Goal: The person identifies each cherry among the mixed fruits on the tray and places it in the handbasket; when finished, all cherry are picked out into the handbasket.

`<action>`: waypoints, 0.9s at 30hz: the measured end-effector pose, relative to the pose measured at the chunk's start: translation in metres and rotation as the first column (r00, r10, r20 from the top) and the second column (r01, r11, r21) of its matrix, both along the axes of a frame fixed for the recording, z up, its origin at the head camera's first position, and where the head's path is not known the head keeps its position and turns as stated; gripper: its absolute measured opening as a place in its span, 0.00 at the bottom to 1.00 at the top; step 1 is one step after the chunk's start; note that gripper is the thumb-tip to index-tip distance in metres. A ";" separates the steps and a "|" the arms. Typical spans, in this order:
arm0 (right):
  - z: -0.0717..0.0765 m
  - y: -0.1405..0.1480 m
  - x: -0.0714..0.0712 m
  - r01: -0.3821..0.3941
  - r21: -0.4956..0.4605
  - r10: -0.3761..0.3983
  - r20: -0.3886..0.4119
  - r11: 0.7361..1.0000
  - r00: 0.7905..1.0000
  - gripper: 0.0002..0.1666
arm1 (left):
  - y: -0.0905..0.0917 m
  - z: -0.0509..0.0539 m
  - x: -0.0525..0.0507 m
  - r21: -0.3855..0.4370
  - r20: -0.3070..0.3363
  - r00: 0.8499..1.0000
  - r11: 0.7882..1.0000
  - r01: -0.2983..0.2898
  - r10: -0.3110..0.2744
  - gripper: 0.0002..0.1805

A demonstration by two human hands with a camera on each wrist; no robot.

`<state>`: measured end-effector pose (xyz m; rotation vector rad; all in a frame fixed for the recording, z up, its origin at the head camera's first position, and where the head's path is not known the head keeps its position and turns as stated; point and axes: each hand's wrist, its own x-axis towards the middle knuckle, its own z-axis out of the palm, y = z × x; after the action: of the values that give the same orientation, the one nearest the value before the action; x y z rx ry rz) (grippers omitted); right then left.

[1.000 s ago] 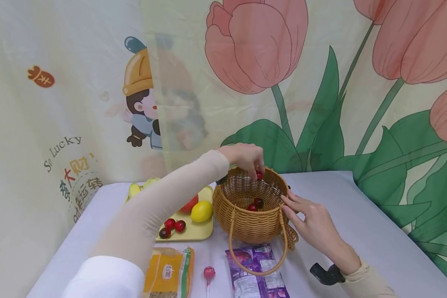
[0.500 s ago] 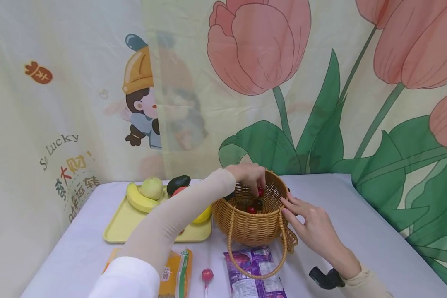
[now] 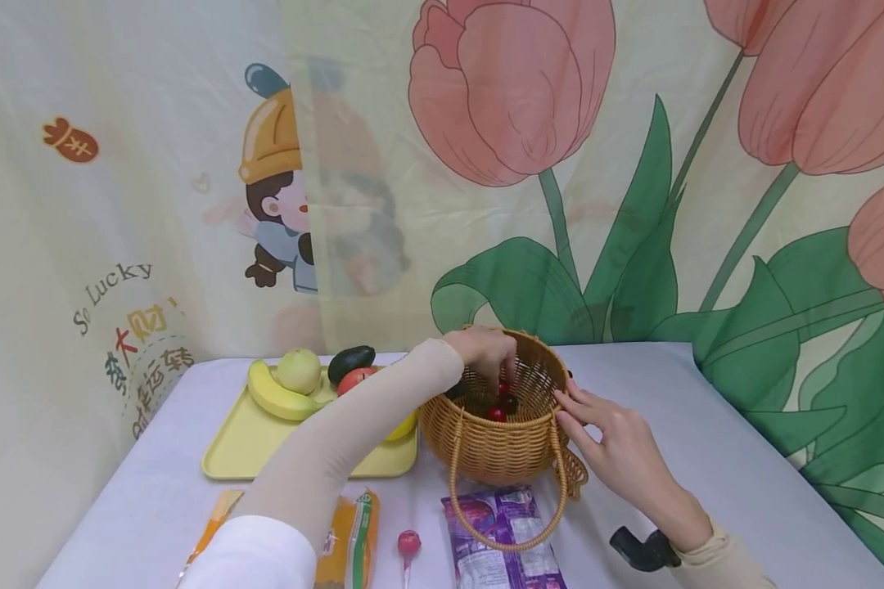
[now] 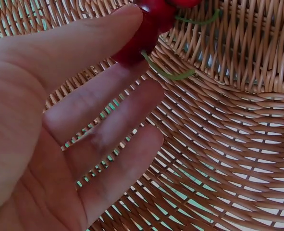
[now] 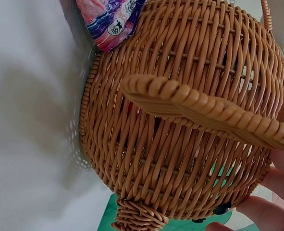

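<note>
Inside the wicker basket (image 3: 507, 450), my left hand (image 3: 489, 353) reaches down beside several cherries (image 3: 496, 414). The left wrist view shows that hand (image 4: 60, 110) with a dark red cherry (image 4: 141, 45), green-stemmed, pinched between thumb and index finger; the other fingers are loosely bent. More cherries touch it at the top of that view. My right hand (image 3: 626, 454) rests its fairly straight fingertips on the basket's right rim. In the right wrist view its fingers (image 5: 264, 211) lie against the wicker side (image 5: 180, 159).
A yellow tray (image 3: 239, 446) at left holds a banana (image 3: 280, 396), a round pale green fruit (image 3: 298, 370), an avocado (image 3: 351, 362) and other fruit. In front lie an orange packet (image 3: 354, 532), a lollipop (image 3: 408, 541) and a purple packet (image 3: 479, 536). The basket's handle hangs forward.
My left hand has gone down from the basket's rim into it with the cherry, near the others. My left forearm has shifted, uncovering the banana and avocado. The right hand stays at the rim.
</note>
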<state>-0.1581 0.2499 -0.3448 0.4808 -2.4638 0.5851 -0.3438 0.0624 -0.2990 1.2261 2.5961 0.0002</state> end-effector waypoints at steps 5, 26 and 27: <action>-0.001 0.000 0.001 -0.005 0.003 0.005 -0.028 1.000 1.000 0.20 | 0.002 0.000 0.001 0.027 0.001 1.000 1.000 0.014 -0.014 0.14; -0.002 0.000 0.000 0.002 -0.006 -0.002 -0.018 1.000 1.000 0.20 | 0.002 0.001 0.004 0.031 -0.014 1.000 0.999 0.019 -0.019 0.16; -0.002 0.000 -0.001 0.004 -0.007 -0.004 -0.015 1.000 1.000 0.20 | 0.002 0.001 0.004 0.028 -0.016 1.000 0.999 0.021 -0.020 0.16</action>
<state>-0.1587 0.2495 -0.3466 0.4754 -2.4476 0.5856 -0.3398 0.0647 -0.2976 1.2674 2.6057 0.0239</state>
